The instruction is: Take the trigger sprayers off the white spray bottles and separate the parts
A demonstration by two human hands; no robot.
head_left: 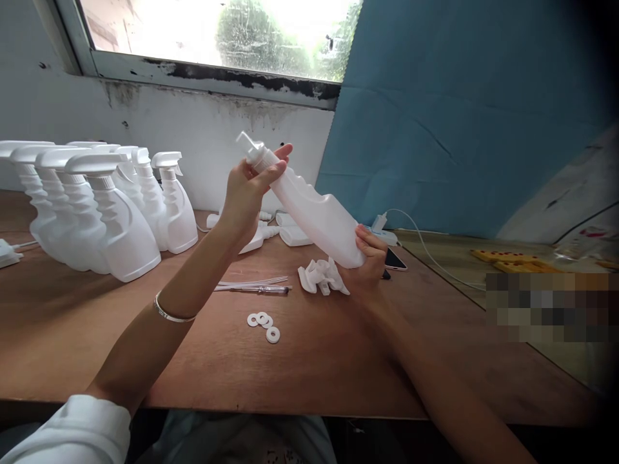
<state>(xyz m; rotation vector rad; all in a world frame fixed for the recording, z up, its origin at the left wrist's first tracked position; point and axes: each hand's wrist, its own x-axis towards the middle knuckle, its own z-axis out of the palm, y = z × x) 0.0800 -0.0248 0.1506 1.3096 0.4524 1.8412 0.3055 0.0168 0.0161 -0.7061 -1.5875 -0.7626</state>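
Observation:
A white plastic spray bottle (322,216) is held up tilted above the table, its neck to the upper left. Around the collar of the white spray head (250,147) close the fingers of my left hand (246,193). My right hand (370,258) grips the base of the same bottle. Below it on the table lie white plastic trigger parts (323,276) in a small pile. Several white ring washers (273,334) lie nearer to me. Behind my left wrist are thin clear tubes (251,281) and a pen-like clear tool (273,290).
Several white spray bottles (126,225) with heads stand grouped on the left of the wooden table (203,367). More white bottles (293,233) lie at the back. A phone (395,260), a power strip (387,236) and a white cable (425,245) are at right.

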